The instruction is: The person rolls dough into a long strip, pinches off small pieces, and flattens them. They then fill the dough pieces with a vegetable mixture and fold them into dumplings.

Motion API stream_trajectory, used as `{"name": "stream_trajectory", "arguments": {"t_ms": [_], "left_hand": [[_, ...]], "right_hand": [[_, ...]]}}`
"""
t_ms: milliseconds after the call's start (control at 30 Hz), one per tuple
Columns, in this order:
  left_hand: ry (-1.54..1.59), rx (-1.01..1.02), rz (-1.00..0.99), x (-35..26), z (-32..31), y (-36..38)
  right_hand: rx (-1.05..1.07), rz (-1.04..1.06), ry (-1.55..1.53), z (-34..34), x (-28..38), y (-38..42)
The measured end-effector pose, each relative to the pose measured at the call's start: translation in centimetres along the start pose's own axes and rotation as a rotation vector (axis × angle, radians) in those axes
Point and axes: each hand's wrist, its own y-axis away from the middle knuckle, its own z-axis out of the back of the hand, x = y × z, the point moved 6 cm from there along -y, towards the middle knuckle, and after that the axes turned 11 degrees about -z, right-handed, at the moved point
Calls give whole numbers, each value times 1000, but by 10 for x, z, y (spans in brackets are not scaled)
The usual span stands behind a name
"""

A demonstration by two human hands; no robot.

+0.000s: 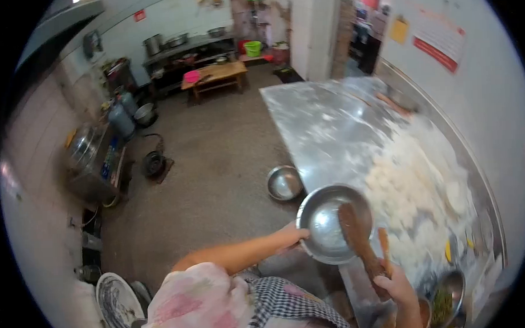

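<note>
My left hand (294,236) is closed on the near-left rim of a round steel bowl (317,211), thumb over the edge. The bowl is tilted with its shiny inside facing me, beside the table's front edge. My right hand (397,283) is closed around the lower part of a long brown wooden paddle (357,236), whose broad end lies across the inside of the bowl. A thinner, lighter wooden stick (384,243) rises from the same hand. Right of the bowl, many pale dough pieces (402,188) lie in flour on the steel table (313,127).
A second steel bowl (284,183) stands low beside the table. Bottom right, a bowl of green food (446,299) sits near my right hand. Across the floor are a wooden bench (222,74), gas cylinders (121,118) and a black round object (154,164). A white basin (116,305) is bottom left.
</note>
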Motion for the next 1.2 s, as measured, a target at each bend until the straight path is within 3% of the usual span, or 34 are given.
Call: {"name": "stream_trajectory", "arguments": {"t_ms": [67,133,267,333,400,467,567,600,700,833,967,1100,1167,1200], "left_hand": [[-2,-154,-54,-45,90,21],[73,-329,-106,-53,176,38],[-24,-624,-292,-78,328,72],[-158,-787,-443,-96,376,85],[33,-930,-421,-91,417,88],[165,-1064,-368,-128,429,95],[242,-1194,-466,-119,495,81],[261,-1281,-412,-139,498,80],[196,-1280,-352,-119,590,72],[448,-1430,-566,-184,647,63],[456,-1504,-584,-238,698,63],[437,-1630,-641,-300,787,36],[404,-1676,-619,-323,830,31],[364,-1603,-571,-338,874,21]], "right_hand": [[120,-43,45,-68,60,-70],[262,-68,160,-126,104,-142],[363,209,449,-240,183,-262],[410,286,642,-286,226,-300],[458,201,758,-323,256,-343],[488,79,817,-356,285,-387],[443,455,966,-397,324,-477],[597,122,910,-414,343,-490],[685,373,980,-470,410,-552],[837,533,991,-556,488,-623],[947,589,1005,-628,545,-679],[945,644,1052,-708,605,-759],[942,528,1046,-734,635,-783],[936,469,1046,-753,657,-808]]}}
